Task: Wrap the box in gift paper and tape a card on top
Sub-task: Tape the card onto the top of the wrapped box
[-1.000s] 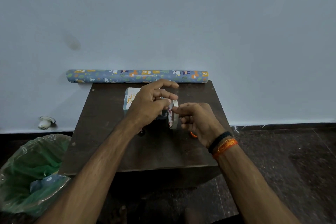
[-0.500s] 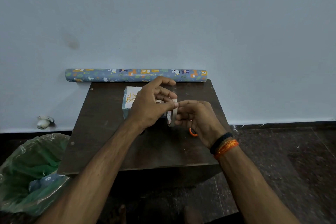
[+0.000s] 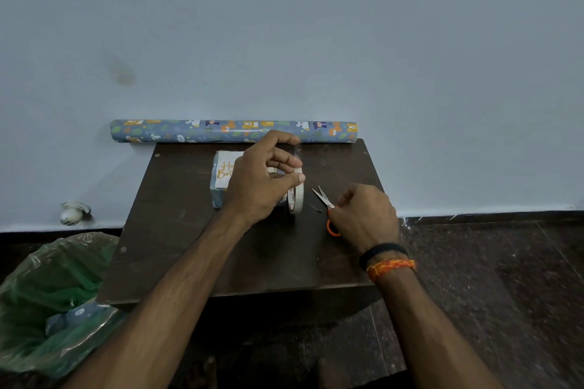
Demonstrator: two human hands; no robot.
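Note:
On the dark wooden table [image 3: 189,249] stands the wrapped box [image 3: 218,196] with a white birthday card [image 3: 225,169] on top, half hidden behind my left hand. My left hand [image 3: 262,180] holds the tape roll [image 3: 296,196] upright on its edge, thumb on its rim, with a clear strip of tape pulled up to the index finger. My right hand [image 3: 363,215] grips the orange-handled scissors [image 3: 327,208] just right of the roll, blades slightly apart and pointing toward the tape.
A roll of blue animal-print gift paper [image 3: 234,131] lies along the table's far edge against the wall. A green plastic bag [image 3: 53,300] with paper scraps sits on the floor at the left. A small white object [image 3: 73,213] lies by the wall.
My right hand has let go of the tape, moved right and down, and now holds the scissors. My left hand keeps the roll upright with a strip pulled up.

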